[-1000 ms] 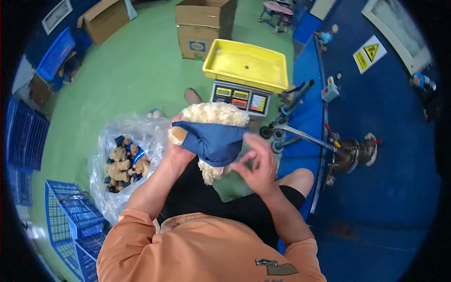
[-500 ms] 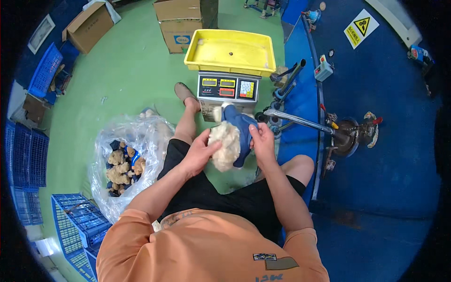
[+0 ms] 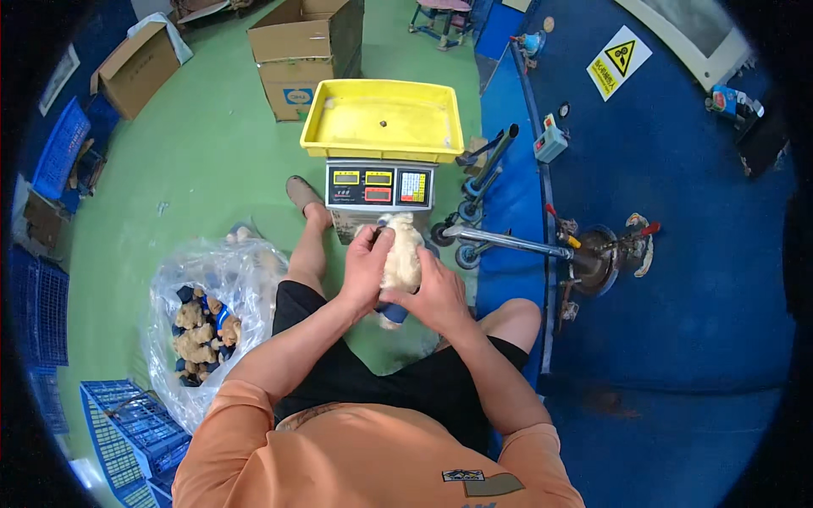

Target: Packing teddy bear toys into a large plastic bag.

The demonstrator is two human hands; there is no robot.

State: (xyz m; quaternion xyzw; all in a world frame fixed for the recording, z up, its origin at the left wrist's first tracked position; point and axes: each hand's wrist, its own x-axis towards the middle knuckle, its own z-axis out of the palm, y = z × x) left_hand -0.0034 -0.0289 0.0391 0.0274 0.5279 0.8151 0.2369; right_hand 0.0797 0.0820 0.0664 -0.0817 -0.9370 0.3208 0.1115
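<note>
Between my knees, in front of the scale, I hold a plush toy (image 3: 401, 261) with cream fluffy fur and navy blue fabric. Its cream side faces up, and bits of the blue show below and behind it. My left hand (image 3: 367, 264) grips its left side, the thumb lying on the fur. On the other side my right hand (image 3: 434, 292) wraps round its lower right, thumb across the bottom of the cream part. The toy's underside and most of my fingertips are hidden.
A digital scale (image 3: 343, 222) carries a yellow tray (image 3: 381, 155) with a small dark bit inside. To the left stands a clear plastic bag (image 3: 258, 275) holding several similar plush toys (image 3: 196, 340). Blue crates (image 3: 127, 415), a cardboard box (image 3: 295, 78) and blue machinery with a metal bar (image 3: 508, 240) surround me.
The toy has turned, so the blue fabric that faced up on the right is now mostly behind the cream fur. My right hand has moved from the blue fabric onto the cream part.
</note>
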